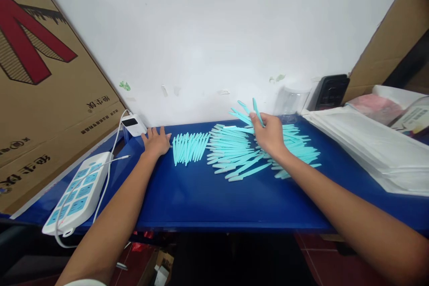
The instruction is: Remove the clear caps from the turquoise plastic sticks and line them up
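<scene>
My left hand [156, 142] lies on the blue table with its fingers spread, holding nothing. Just right of its thumb is a neat row of thin turquoise eyebrow razors [190, 147], standing side by side in a slight zigzag. My right hand [269, 134] is closed on several eyebrow razors [244, 114] that fan out above its fingertips at different angles. Beneath and left of that hand, a larger pile of eyebrow razors [231, 149] lies mostly sideways. Another heap of eyebrow razors [298, 147] sits behind my right wrist, partly hidden by it.
A white power strip [78, 192] with a cable lies at the left, near a small white device [134, 124]. Large cardboard box [50, 98] stands on the left. At the back right are a clear jar [293, 103], a black object [330, 91] and white bags [372, 147].
</scene>
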Motion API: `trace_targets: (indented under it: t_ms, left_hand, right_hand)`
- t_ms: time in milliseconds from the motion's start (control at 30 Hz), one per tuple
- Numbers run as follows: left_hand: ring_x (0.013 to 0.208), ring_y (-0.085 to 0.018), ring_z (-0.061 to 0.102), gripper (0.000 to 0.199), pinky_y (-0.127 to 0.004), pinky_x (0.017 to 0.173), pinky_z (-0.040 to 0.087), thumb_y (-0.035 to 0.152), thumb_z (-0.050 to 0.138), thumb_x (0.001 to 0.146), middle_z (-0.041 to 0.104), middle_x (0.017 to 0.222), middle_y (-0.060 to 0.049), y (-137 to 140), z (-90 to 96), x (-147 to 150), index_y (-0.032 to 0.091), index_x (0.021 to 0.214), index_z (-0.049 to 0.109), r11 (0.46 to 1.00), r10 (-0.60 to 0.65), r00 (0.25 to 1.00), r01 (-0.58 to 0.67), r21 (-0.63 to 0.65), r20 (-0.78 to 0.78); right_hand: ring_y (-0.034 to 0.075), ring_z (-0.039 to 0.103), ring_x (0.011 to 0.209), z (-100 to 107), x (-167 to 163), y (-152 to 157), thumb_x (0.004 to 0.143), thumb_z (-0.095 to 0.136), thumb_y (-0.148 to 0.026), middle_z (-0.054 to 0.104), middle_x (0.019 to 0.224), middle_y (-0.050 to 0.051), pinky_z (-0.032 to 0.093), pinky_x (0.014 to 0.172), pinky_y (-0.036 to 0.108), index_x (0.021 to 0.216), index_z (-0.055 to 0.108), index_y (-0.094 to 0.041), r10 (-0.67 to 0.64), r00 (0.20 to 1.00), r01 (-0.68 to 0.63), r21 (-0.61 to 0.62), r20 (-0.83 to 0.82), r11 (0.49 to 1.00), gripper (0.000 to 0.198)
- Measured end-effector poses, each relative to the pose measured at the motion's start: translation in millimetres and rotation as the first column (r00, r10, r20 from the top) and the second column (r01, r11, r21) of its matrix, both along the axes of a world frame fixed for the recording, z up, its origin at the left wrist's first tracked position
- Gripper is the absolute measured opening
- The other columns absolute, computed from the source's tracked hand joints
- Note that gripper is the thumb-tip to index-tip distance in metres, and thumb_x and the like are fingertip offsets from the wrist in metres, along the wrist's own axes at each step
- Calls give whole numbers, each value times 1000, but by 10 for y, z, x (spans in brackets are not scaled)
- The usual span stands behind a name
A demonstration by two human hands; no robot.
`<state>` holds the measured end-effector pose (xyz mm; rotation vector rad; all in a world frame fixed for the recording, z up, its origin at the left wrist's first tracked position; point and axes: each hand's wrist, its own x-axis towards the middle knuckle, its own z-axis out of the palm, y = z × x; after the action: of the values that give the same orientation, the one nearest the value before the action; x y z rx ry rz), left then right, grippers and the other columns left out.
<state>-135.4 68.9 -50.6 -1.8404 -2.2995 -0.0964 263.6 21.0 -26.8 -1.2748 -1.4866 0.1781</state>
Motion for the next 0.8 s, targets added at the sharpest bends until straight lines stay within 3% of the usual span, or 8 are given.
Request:
trace_targets:
  t_ms: [100, 233, 333, 400, 467, 567, 700, 800]
  left_hand:
    - [159, -46, 22, 73, -69, 123, 18, 47, 23, 105, 37, 163, -34, 10, 3, -50, 3, 162, 38, 999, 41, 999, -41, -31, 10]
    - [155, -46, 30, 67, -68, 123, 20, 41, 28, 105, 44, 157, -34, -15, 81, -24, 2, 156, 45, 994, 13, 1000, -12, 105, -4]
    - [148, -39, 41, 63, -57, 124, 28, 45, 32, 106, 54, 152, -27, -102, 192, 228, 5, 151, 52, 955, -218, 970, 190, 229, 107]
    - [144, -33, 46, 60, -48, 125, 31, 51, 38, 107, 58, 150, -20, -227, 254, 534, 10, 147, 58, 840, -514, 832, 438, 321, 208]
    - [144, -30, 47, 60, -46, 124, 33, 57, 45, 105, 59, 150, -16, -405, 282, 912, 15, 146, 59, 698, -715, 618, 606, 382, 326]
    - [149, -32, 45, 65, -48, 125, 33, 61, 53, 102, 52, 158, -17, -689, 264, 1499, 20, 153, 53, 600, -757, 302, 673, 434, 579]
    - [143, -30, 53, 59, -46, 123, 37, 65, 51, 103, 64, 146, -13, -886, 258, 2106, 22, 140, 65, 592, -621, -65, 614, 522, 781]
    - [124, -28, 66, 65, -41, 109, 50, 73, 50, 100, 73, 128, -13, -879, 336, 2365, 20, 132, 69, 719, -515, -220, 416, 557, 828]
  right_hand:
    - [14, 31, 58, -8, 3, 2, 103, 50, -53, 32, 55, -4, 22, 58, 32, 62, 36, -23, 3, 1000, -3, -4, 7, 1000, 53]
    - [14, 28, 58, 6, -23, -26, 103, 51, -52, 28, 58, -4, 21, 57, 32, 61, 33, -23, 4, 1000, -4, 3, -5, 1000, 53]
    - [14, 28, 60, 40, -69, -80, 104, 50, -52, 28, 60, -4, 22, 58, 32, 63, 33, -23, 7, 999, -6, 26, -34, 1000, 53]
    - [15, 31, 60, 66, -110, -129, 105, 50, -53, 31, 60, -3, 24, 58, 32, 64, 36, -23, 8, 997, -5, 43, -80, 999, 53]
    - [16, 36, 60, 88, -165, -189, 105, 50, -58, 34, 60, -3, 27, 57, 31, 65, 40, -23, 23, 988, -16, 42, -150, 999, 54]
    - [18, 42, 60, 106, -282, -297, 104, 50, -64, 40, 61, -2, 33, 58, 31, 69, 50, -22, 92, 967, -87, 31, -238, 996, 54]
    - [20, 50, 67, 81, -460, -442, 104, 51, -61, 56, 71, 1, 41, 62, 31, 83, 62, -22, 221, 925, -218, 46, -310, 975, 46]
    - [22, 58, 79, 34, -544, -505, 105, 52, -56, 64, 84, 3, 47, 69, 32, 96, 61, -23, 313, 893, -311, 58, -323, 949, 35]
